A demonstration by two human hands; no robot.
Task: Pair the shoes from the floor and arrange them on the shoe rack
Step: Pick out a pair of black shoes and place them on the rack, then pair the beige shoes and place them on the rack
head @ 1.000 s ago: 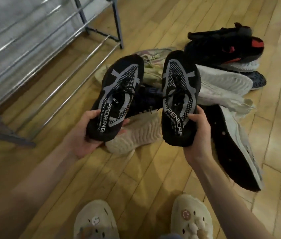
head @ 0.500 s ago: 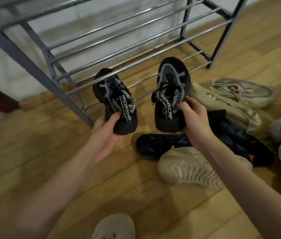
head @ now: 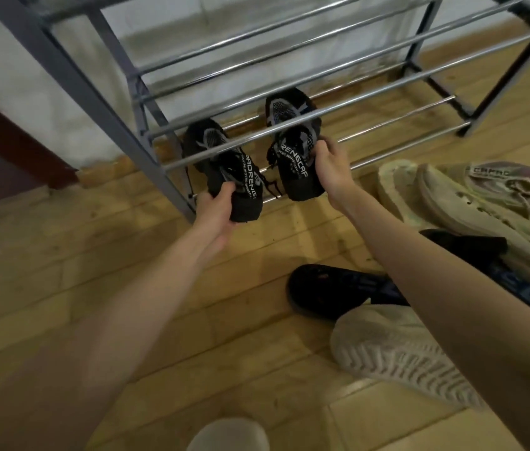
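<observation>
Placement step: left hand (head: 215, 206) grips one black sneaker (head: 224, 167), right hand (head: 328, 167) its mate (head: 293, 141), toes under the shoe rack (head: 289, 92) rails. Next: settle both level on the bottom bars, then release.

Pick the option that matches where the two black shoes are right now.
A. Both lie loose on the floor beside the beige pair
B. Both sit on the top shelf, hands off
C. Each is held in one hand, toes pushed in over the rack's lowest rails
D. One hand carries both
C: the left hand grips the left black shoe and the right hand the right black shoe, toes in over the lowest rails of the shoe rack.
</observation>
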